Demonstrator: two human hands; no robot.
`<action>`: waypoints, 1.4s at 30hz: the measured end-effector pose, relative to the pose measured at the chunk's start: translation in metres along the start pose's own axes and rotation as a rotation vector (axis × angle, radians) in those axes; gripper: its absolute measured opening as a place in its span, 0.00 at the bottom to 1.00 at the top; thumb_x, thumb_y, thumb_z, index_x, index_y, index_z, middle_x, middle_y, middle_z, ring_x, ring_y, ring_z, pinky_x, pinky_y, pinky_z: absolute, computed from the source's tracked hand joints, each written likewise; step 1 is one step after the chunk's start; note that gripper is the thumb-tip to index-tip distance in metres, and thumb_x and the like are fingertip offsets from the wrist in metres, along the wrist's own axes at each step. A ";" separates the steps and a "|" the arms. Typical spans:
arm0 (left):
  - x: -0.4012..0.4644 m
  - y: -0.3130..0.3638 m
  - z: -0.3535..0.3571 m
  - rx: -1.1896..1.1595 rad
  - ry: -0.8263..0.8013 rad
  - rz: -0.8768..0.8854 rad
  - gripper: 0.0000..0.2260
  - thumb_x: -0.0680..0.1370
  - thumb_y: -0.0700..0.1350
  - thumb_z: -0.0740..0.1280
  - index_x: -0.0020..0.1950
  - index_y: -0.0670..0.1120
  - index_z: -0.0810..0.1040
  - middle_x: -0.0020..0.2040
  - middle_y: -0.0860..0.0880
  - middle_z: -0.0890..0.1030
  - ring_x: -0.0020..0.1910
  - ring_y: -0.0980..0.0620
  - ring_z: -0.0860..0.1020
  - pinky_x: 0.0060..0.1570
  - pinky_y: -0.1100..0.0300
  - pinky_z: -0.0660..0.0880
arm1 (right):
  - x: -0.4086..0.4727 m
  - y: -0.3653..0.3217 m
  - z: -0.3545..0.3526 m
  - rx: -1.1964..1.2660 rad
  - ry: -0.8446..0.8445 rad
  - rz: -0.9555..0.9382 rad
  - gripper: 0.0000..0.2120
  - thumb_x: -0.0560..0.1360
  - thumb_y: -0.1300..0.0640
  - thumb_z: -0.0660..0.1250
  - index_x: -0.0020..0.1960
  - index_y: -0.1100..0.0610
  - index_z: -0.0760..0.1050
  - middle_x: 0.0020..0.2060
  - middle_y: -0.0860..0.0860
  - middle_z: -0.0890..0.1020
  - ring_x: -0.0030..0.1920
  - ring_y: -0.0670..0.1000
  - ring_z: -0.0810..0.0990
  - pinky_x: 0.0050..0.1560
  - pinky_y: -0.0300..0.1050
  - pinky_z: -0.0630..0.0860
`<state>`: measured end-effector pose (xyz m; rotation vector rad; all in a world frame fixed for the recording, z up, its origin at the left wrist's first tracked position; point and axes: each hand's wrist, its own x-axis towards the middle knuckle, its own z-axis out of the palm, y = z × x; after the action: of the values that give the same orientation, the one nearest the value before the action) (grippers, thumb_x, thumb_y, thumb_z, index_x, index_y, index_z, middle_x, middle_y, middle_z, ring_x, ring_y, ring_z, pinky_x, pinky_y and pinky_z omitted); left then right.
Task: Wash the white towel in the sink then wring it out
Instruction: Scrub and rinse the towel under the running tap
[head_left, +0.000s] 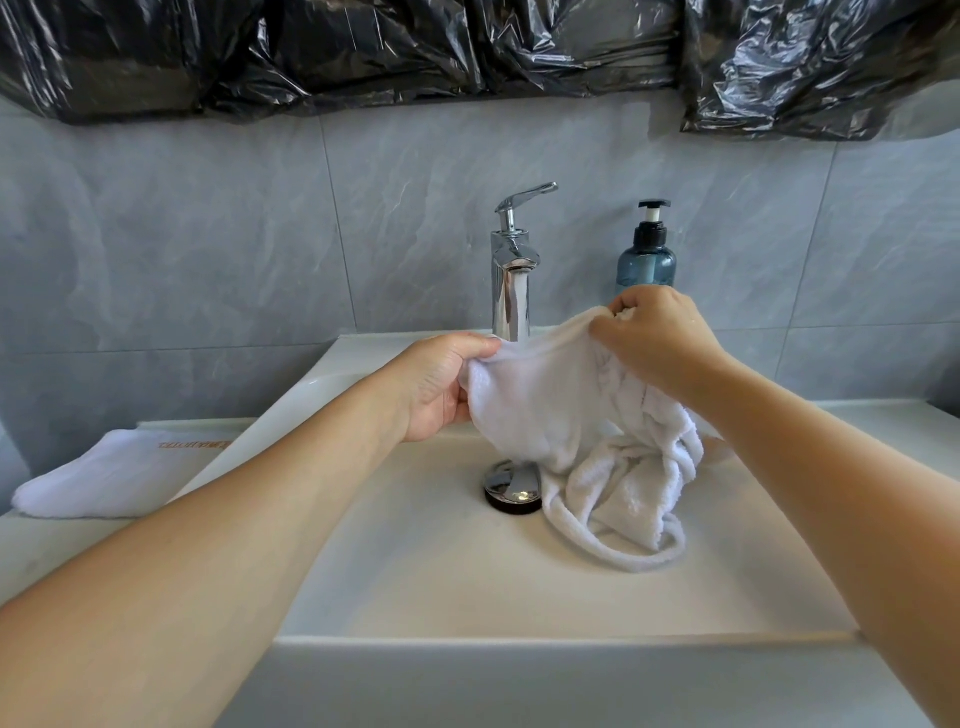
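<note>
The white towel (550, 410) hangs over the white sink (415, 561), its top edge stretched under the chrome faucet (511, 280). Water runs from the spout onto that edge. My left hand (441, 384) grips the towel's left end. My right hand (654, 332) pinches the right end a little higher, near the soap bottle. The towel's lower part lies bunched in the basin, right of the chrome drain plug (511, 486), which it partly covers.
A blue pump soap bottle (647, 257) stands behind my right hand on the sink's back ledge. A second folded white towel (104, 480) lies on the counter at the left. Black plastic sheeting (467, 47) covers the wall above the grey tiles.
</note>
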<state>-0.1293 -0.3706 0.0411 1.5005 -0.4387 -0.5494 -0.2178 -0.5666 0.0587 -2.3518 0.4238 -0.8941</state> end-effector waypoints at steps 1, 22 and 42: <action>0.000 0.000 0.001 -0.018 -0.002 0.007 0.06 0.81 0.43 0.63 0.53 0.49 0.79 0.51 0.46 0.82 0.47 0.47 0.80 0.48 0.55 0.78 | 0.001 0.000 -0.001 -0.004 0.011 0.004 0.11 0.73 0.55 0.63 0.42 0.62 0.78 0.35 0.53 0.78 0.32 0.52 0.73 0.31 0.44 0.73; -0.007 0.000 0.015 -0.016 -0.067 0.046 0.15 0.83 0.41 0.58 0.67 0.40 0.76 0.48 0.44 0.84 0.43 0.47 0.82 0.46 0.54 0.79 | 0.007 0.008 -0.005 -0.007 0.073 0.079 0.10 0.72 0.57 0.61 0.32 0.56 0.66 0.33 0.51 0.70 0.31 0.53 0.67 0.30 0.43 0.62; -0.004 0.011 -0.005 -0.100 0.200 0.015 0.07 0.79 0.42 0.63 0.54 0.42 0.78 0.45 0.44 0.82 0.41 0.47 0.81 0.41 0.57 0.78 | -0.006 0.002 0.006 0.024 -0.202 -0.016 0.16 0.72 0.52 0.72 0.59 0.48 0.75 0.56 0.47 0.69 0.52 0.49 0.72 0.41 0.39 0.68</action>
<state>-0.1287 -0.3647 0.0519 1.4385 -0.2633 -0.3986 -0.2182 -0.5630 0.0509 -2.3966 0.3107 -0.6567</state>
